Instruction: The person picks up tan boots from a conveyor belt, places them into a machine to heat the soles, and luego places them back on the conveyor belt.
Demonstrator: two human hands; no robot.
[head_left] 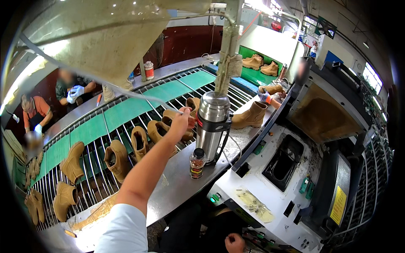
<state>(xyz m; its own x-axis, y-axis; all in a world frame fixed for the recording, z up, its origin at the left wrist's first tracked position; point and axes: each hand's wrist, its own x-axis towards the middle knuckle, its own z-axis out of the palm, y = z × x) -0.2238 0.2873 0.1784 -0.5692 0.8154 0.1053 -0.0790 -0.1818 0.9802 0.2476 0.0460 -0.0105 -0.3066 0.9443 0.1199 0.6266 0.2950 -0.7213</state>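
Note:
My left hand [182, 123] reaches out over the boots, its fingers closed on the end of a thin grey hose [139, 96] that hangs from the upper left. Below and beside it, a tan boot [157, 130] stands among several others on the metal rack. A large steel thermos [211, 110] with a black handle stands just right of this hand, apart from it. My right hand [234, 243] is low at the bottom edge beside my dark trousers, fingers curled. Whether it holds anything is hidden.
A small dark-capped jar [197, 163] stands on the metal table edge [168, 192]. A tan boot [249, 116] sits behind the thermos. On the right is a white machine [249, 185] with a raised lid [329, 107]. Co-workers [39, 110] stand across the green belt [114, 120].

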